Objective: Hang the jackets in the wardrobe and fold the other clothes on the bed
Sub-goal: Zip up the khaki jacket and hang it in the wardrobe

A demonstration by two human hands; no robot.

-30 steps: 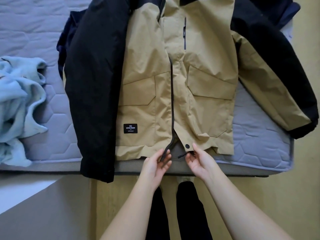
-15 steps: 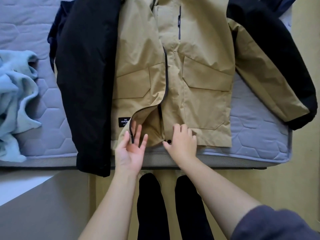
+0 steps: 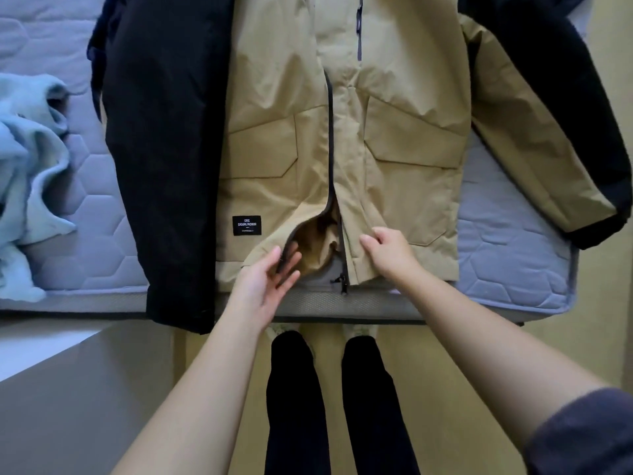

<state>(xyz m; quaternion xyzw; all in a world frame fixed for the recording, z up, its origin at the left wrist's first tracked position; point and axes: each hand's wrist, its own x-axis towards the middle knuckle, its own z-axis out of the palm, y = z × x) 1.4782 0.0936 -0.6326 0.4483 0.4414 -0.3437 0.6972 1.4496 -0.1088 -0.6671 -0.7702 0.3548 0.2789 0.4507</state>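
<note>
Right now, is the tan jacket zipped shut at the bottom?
No, the tan jacket gapes open at its hem, with the zipper pull hanging loose below.

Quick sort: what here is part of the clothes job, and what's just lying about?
Job: jacket; blue garment; navy cloth under the jacket; bed; left hand; right hand.
Lying about: grey surface, lower left.

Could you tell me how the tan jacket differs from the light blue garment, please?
The jacket is tan with black sleeves; the blue garment is one pale colour. The jacket lies spread flat; the garment is crumpled. The left hand and right hand touch the jacket, not the garment. Both lie on the mattress.
</note>
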